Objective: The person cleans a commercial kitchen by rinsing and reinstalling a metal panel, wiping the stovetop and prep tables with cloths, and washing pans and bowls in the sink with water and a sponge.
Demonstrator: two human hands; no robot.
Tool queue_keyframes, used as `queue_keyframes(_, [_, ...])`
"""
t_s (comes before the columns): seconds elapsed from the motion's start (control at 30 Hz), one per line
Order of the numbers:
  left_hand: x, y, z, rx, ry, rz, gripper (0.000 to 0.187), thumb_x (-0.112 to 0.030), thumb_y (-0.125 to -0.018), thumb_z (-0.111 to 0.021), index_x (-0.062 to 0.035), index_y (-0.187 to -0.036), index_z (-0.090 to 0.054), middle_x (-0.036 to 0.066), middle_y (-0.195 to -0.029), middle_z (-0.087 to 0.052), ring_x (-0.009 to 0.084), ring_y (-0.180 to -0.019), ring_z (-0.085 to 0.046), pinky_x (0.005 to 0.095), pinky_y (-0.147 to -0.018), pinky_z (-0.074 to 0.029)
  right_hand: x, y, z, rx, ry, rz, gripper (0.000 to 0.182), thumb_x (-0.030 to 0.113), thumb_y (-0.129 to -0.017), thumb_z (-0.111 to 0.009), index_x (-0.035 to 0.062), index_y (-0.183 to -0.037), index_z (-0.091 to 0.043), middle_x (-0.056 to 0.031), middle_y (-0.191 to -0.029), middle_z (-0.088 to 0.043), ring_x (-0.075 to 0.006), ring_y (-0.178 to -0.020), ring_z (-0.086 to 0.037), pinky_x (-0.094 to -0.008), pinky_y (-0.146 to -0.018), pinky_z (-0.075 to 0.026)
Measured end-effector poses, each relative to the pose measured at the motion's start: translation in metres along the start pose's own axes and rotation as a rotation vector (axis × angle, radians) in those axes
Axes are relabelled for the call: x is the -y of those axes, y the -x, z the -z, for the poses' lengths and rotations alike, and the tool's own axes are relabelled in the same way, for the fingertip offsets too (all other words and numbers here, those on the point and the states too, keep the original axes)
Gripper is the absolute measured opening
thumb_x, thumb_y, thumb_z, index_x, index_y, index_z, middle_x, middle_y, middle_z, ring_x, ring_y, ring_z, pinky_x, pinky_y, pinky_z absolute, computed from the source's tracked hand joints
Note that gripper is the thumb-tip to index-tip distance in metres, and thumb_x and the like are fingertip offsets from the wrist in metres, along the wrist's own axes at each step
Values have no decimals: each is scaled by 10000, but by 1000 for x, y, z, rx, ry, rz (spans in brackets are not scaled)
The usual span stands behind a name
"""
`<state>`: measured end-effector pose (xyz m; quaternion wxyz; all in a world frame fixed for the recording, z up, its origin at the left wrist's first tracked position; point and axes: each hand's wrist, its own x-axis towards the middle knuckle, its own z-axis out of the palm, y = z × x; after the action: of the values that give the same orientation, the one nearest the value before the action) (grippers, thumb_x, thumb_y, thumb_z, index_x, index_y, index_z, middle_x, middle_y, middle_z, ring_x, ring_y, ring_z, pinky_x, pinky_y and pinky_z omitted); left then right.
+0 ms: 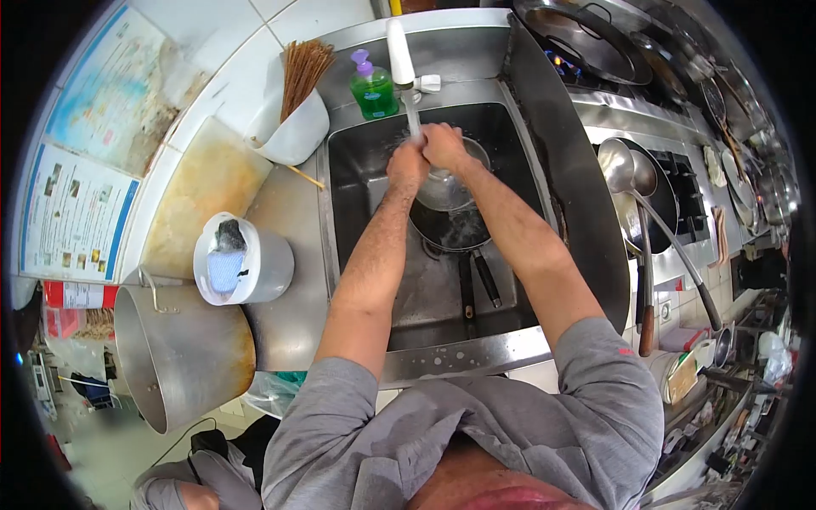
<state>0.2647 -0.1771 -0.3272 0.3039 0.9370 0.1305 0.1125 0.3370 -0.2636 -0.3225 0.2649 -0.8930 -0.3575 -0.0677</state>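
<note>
Both hands meet under the white tap (pixel 400 53) over the steel sink (pixel 357 170), with water running onto them. My left hand (pixel 408 163) has its fingers bent against my right hand (pixel 444 146), whose fingers are curled too. Whether anything is between them cannot be made out. Just below the hands sits a round metal bowl or strainer (pixel 444 194), partly hidden by them. A dark pan (pixel 455 231) lies under it in the sink, and two black handles (pixel 485 279) point toward me.
Green soap bottle (pixel 374 92) and a white holder (pixel 299 132) with a brush stand behind the sink. At left are a white tub (pixel 270 262) with cloths and a large pot (pixel 187 340). Ladles (pixel 617 166) and a lit burner (pixel 558 61) are right. Another person (pixel 200 480) is lower left.
</note>
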Motion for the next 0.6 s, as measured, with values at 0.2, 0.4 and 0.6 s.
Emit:
queue_keyframes(0.2, [32, -3, -16, -98, 102, 350, 230, -183, -717, -624, -40, -885, -559, 193, -893, -621, 386, -880, -588, 460, -749, -467, 12, -28, 5, 172, -1368, -435, 142, -51, -662, -475, 39, -735, -556, -41, -693, -562, -139, -616, -525, -265, -501, -379])
queue_keyframes(0.4, [3, -28, -39, -332, 240, 64, 295, -176, -727, -656, -33, -966, -559, 199, -862, -625, 364, -878, -598, 435, -729, -472, 4, -39, 17, 110, -1017, -292, 135, 0, -707, -485, 37, -735, -612, -41, -542, -519, -170, -507, -522, -304, -494, -437])
queue_keyframes(0.6, [-11, -19, 4, -312, 85, -32, 196, -94, -722, -601, -9, -892, -552, 162, -909, -570, 373, -876, -550, 455, -736, -451, -52, -73, 34, -326, -376, -176, 204, 93, -772, -537, 66, -955, -624, -157, -885, -602, -285, -893, -591, -381, -777, -469])
